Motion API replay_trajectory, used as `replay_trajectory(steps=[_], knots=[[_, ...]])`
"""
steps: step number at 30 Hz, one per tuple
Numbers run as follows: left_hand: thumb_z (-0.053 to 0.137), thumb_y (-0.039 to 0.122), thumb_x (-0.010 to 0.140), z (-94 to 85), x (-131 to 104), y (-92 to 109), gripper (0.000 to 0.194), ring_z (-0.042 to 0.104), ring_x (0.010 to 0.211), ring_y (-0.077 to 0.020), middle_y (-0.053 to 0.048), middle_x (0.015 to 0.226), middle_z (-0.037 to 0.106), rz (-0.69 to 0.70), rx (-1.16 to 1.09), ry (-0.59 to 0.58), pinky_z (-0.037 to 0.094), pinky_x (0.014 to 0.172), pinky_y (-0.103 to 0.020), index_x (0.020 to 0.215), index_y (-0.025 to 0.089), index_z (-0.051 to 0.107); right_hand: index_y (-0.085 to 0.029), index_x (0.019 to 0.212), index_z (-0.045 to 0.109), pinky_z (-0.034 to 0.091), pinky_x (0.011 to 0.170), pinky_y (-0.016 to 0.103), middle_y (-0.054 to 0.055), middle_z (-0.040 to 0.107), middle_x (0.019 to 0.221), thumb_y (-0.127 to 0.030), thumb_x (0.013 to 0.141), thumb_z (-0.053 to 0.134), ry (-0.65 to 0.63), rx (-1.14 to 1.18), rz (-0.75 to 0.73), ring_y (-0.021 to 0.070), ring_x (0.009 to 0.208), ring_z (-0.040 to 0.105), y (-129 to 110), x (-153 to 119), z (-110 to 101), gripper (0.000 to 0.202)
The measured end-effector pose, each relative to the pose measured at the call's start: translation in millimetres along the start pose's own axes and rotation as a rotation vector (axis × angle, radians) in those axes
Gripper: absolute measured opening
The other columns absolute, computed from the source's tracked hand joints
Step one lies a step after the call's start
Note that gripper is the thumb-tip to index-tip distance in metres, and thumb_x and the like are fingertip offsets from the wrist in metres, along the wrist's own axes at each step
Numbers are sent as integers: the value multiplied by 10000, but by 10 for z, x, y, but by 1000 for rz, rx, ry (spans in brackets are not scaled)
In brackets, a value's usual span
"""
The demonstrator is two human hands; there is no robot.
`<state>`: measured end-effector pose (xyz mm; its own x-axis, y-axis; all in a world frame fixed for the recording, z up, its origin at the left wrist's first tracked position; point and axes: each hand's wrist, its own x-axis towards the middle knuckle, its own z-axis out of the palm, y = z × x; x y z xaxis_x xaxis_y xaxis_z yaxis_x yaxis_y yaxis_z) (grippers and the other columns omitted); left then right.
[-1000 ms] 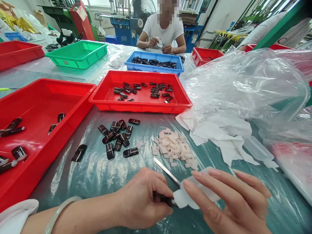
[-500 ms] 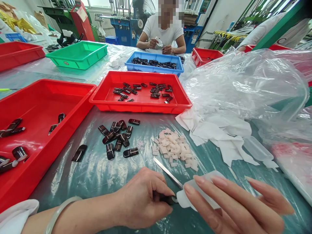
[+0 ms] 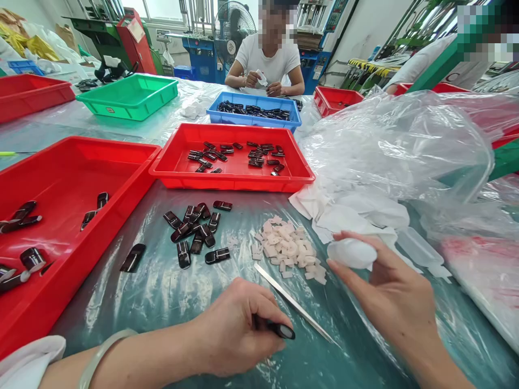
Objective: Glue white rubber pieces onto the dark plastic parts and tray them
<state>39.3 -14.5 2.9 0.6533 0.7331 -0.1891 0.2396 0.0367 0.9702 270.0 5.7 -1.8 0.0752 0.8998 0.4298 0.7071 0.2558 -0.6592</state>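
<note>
My left hand (image 3: 247,329) is closed around a small glossy black part (image 3: 283,330), whose rounded end pokes out past the thumb and forefinger. Up and to the right, my right hand (image 3: 395,294) grips a translucent white squeeze bottle (image 3: 352,253) between thumb and fingers. The bottle's base faces left and its nozzle is hidden. Between the hands, metal tweezers (image 3: 298,305) lie slantwise on the table. Beyond them sits a pile of small pale tabs (image 3: 286,246). Several black parts (image 3: 197,229) are heaped to its left, and a single one (image 3: 133,257) lies farther left.
Red trays (image 3: 233,183) (image 3: 101,216) with black parts stand ahead and at left. Behind are a blue tray (image 3: 253,121) and a green tray (image 3: 130,102). White cloths (image 3: 357,213), another bottle (image 3: 419,246) and plastic bags (image 3: 393,146) lie right. A person (image 3: 270,62) sits opposite.
My right hand has moved the bottle up and away from the black part, turning it over. The tweezers are now fully uncovered. My left hand stays almost in place, still holding the part.
</note>
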Motion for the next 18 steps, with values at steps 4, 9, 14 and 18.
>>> replay_trajectory(steps=[4,9,14,18], knots=[[582,57,652,-7,17,-17,229,488,538,-71,-27,690,606,-4,20,30,336,466,-147,797,130,743,-191,1014,616,513,793,398,94,683,1009,-332,716,691,4,72,142,268,932,643,235,127,59,339],[602,84,655,-7,20,-49,216,519,566,-84,-28,717,625,-4,29,67,371,499,-153,814,140,739,-203,951,623,559,718,384,67,706,926,-370,678,712,-26,132,186,244,823,677,357,210,133,333],[595,82,649,-3,19,-35,211,533,577,-93,-31,709,628,-23,20,70,376,492,-154,786,143,742,-240,1178,522,534,641,370,96,637,1105,-357,664,732,108,54,150,260,916,632,305,192,58,568],[578,82,639,-2,35,-53,152,539,554,-90,-16,671,601,-50,-23,80,379,475,-152,706,130,706,-247,1254,481,467,693,365,131,551,1179,-241,629,771,335,-34,-46,269,1010,547,136,121,-20,689]])
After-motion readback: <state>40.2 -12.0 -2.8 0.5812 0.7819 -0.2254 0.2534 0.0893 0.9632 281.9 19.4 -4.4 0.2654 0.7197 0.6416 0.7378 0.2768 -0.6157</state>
